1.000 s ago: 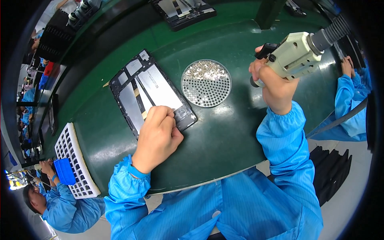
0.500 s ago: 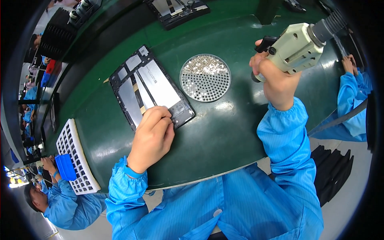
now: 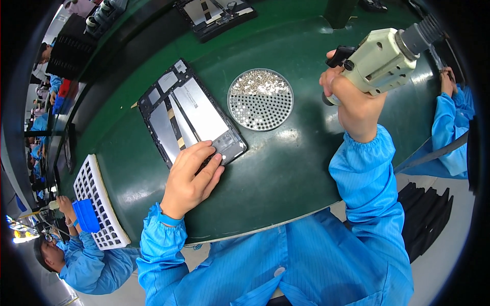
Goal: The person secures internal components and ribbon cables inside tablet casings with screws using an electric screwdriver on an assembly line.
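Observation:
An opened tablet (image 3: 206,109) with a black frame and silver inner plates lies at a slant on the green bench. My left hand (image 3: 189,176) rests on its lower end, fingers stretched and apart, the thumb near the corner; no item shows in it. Right of the tablet sits a round screw tray (image 3: 260,115), a perforated disc with silver screws heaped at its far side. My right hand (image 3: 360,104) grips a pale green electric screwdriver (image 3: 383,61) with a ribbed black end, raised over the right side of the bench. Its bit cannot be made out.
Another opened device (image 3: 214,18) lies at the far edge. At left stand a white grid tray (image 3: 99,199) and a blue bin (image 3: 86,215). Co-workers in blue sit at left (image 3: 97,265) and right (image 3: 451,122). Black panels (image 3: 423,214) stand below the bench at right.
My left hand's fingers have opened from a pinch at the tablet's lower end and now spread over it. The right hand with the screwdriver has hardly moved.

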